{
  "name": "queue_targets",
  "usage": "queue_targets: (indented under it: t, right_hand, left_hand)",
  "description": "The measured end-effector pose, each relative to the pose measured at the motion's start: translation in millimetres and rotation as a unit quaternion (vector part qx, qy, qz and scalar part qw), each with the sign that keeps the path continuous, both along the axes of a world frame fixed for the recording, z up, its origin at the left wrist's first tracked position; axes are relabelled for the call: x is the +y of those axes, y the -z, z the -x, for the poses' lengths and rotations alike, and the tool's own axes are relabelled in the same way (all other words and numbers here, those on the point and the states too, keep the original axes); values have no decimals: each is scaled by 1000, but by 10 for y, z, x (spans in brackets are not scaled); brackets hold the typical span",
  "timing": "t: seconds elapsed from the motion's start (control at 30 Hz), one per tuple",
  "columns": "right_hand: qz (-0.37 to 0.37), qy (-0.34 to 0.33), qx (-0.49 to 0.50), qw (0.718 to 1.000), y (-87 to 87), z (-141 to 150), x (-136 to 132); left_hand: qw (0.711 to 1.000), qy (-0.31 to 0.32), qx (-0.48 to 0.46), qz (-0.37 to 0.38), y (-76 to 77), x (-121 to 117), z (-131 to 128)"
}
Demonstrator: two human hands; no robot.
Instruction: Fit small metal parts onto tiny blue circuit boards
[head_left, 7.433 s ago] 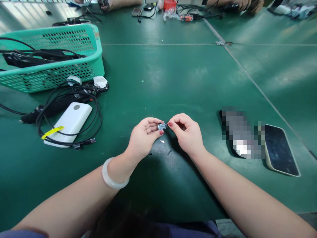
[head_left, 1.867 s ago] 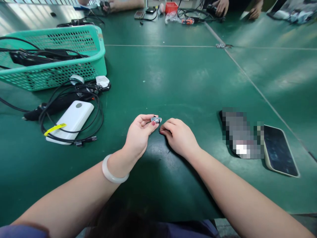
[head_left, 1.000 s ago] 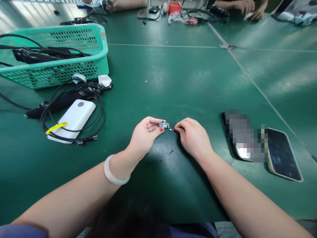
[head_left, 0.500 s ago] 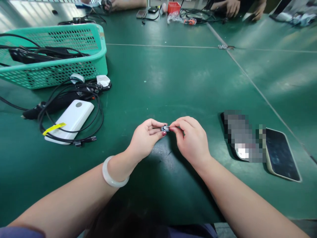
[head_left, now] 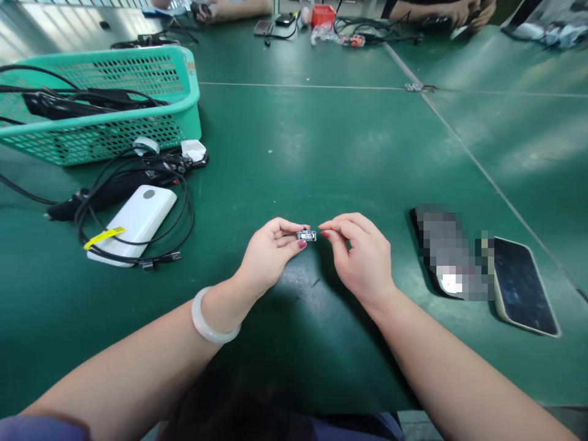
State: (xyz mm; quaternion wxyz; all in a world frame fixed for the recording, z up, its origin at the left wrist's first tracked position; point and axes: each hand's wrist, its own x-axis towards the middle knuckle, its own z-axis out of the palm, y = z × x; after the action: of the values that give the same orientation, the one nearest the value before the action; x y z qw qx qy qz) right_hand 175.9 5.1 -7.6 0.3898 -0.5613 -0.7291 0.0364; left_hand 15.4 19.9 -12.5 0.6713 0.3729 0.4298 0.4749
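Observation:
Between the thumb and fingers of my left hand (head_left: 269, 254) is a small silvery part with dark and white details (head_left: 307, 235); it is too small to name, and one end is covered by the fingertips. The free end points right, towards my right hand (head_left: 361, 257). That hand is closed in a pinch, thumb against index finger, a short gap away from the part. Whether anything tiny sits in this pinch I cannot make out. Both hands are just above the green table (head_left: 294, 165).
A green basket (head_left: 151, 125) with black cables stands at the left. Before it lie a white power bank (head_left: 133, 226), looped cable and a black handled tool (head_left: 114, 187). Two phone-like devices, one blurred (head_left: 441, 245), one plain phone (head_left: 526, 285), lie right. Other people's hands (head_left: 468, 15) work across the table.
My right hand has drawn back slightly to the right, off the small part, which now shows more of its free end. My left hand keeps its hold. A person's hands opposite have shifted.

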Motion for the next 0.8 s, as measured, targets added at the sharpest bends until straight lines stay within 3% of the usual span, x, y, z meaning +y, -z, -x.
queue_targets:
  t: [0.27, 0.43, 0.53, 0.63, 0.7, 0.8]
  right_hand:
    - [45, -2, 52, 998, 74, -65, 105]
    - [72, -4, 78, 994, 95, -68, 103]
    - [72, -19, 91, 993, 97, -58, 84]
    - [67, -44, 92, 992, 101, -38, 67]
    - [69, -55, 90, 992, 109, -25, 63]
    - [72, -62, 89, 992, 124, -17, 65]
  left_hand:
    - [988, -60, -134, 38, -78, -24, 38]
    - [973, -169, -120, 98, -174, -255, 351]
    - [963, -242, -22, 118, -187, -543, 730]
    - [949, -277, 116, 98, -171, -854, 1164]
    - [925, -297, 222, 86, -151, -1009, 1429]
    - [870, -252, 417, 73, -123, -1115, 1705]
